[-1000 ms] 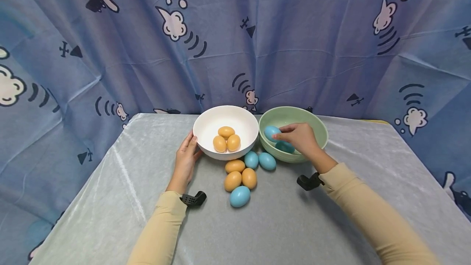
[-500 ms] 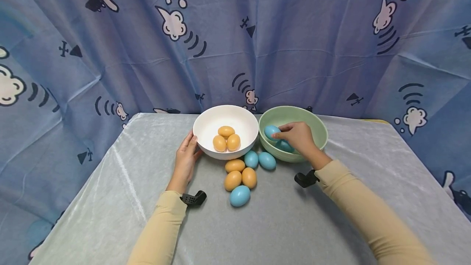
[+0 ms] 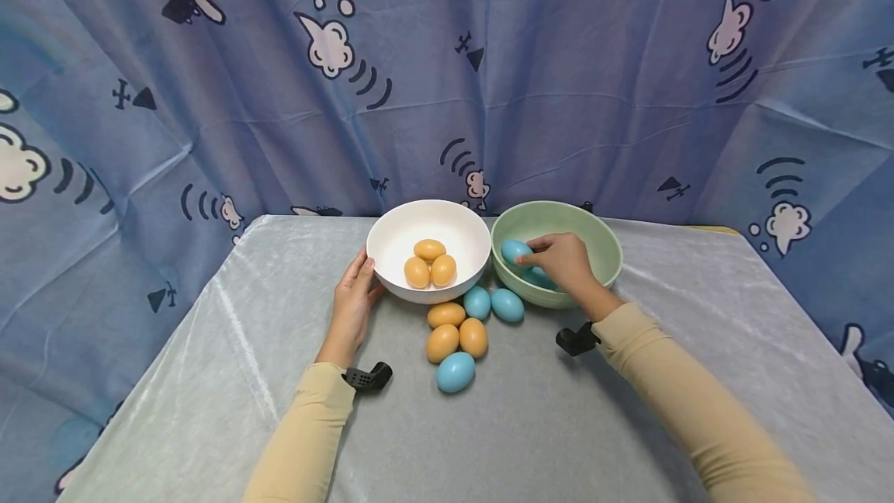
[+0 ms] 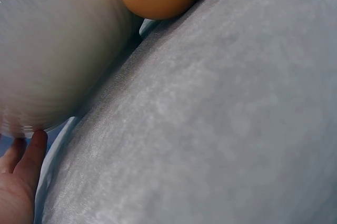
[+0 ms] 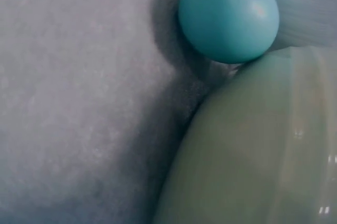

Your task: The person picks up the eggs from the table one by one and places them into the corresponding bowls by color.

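Note:
My right hand (image 3: 567,258) reaches into the green bowl (image 3: 606,243) and pinches a blue egg (image 3: 514,251) between thumb and fingers, close to the bowl's left inner wall. Another blue egg (image 3: 541,278) lies in that bowl, partly hidden under the hand. My left hand (image 3: 351,307) rests against the left side of the white bowl (image 3: 464,227), its fingers fairly straight; the left wrist view shows fingertips (image 4: 38,140) touching the bowl's outer wall. Three yellow-orange eggs (image 3: 429,250) lie together inside the white bowl.
In front of the bowls, three yellow-orange eggs (image 3: 442,343) and three blue eggs (image 3: 455,372) lie clustered on the grey cloth-covered table (image 3: 531,425). One blue egg (image 5: 229,16) sits right by the green bowl's base. A blue patterned curtain (image 3: 419,99) hangs behind the table.
My right wrist and forearm have shifted slightly left and lower, and the pinched blue egg has dropped a little in the green bowl. My left hand and both bowls have stayed put.

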### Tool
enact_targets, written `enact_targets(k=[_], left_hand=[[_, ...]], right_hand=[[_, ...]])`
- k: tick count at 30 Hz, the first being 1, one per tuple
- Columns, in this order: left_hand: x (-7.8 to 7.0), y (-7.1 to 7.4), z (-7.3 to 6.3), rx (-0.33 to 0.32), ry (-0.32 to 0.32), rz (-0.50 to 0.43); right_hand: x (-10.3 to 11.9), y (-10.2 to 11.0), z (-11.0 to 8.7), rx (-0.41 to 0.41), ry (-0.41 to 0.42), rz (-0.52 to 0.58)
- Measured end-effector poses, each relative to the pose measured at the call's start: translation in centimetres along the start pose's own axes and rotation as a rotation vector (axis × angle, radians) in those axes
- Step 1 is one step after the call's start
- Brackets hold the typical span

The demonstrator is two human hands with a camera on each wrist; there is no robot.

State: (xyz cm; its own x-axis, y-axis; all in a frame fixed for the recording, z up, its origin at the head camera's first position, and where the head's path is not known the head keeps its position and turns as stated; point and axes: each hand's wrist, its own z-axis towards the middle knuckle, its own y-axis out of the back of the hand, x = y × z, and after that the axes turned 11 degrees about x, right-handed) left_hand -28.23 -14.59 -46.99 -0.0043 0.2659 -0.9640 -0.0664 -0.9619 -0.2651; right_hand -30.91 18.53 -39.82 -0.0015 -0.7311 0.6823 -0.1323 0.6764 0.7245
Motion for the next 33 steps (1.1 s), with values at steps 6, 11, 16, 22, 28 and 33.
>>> enact_targets(k=[6,11,16,22,28,33], left_hand=[[0.1,0.0,0.0,-0.001,0.011,0.0],[0.0,0.0,0.0,-0.006,0.012,-0.007],[-0.1,-0.1,-0.1,-0.013,0.007,-0.014],[0.0,-0.1,0.0,-0.006,-0.002,0.002],[0.0,-0.1,0.0,0.001,-0.002,-0.003],[0.0,0.0,0.1,-0.002,0.002,-0.007]], right_hand=[[0.0,0.0,-0.1,0.023,0.007,-0.013],[0.1,0.0,-0.1,0.04,0.004,-0.042],[0.1,0.0,0.0,0.052,-0.009,-0.049],[0.2,0.1,-0.2,0.036,-0.021,-0.014],[0.3,0.4,-1.2,-0.019,0.026,0.047],[0.7,1.1,-3.1,0.016,0.062,0.126]])
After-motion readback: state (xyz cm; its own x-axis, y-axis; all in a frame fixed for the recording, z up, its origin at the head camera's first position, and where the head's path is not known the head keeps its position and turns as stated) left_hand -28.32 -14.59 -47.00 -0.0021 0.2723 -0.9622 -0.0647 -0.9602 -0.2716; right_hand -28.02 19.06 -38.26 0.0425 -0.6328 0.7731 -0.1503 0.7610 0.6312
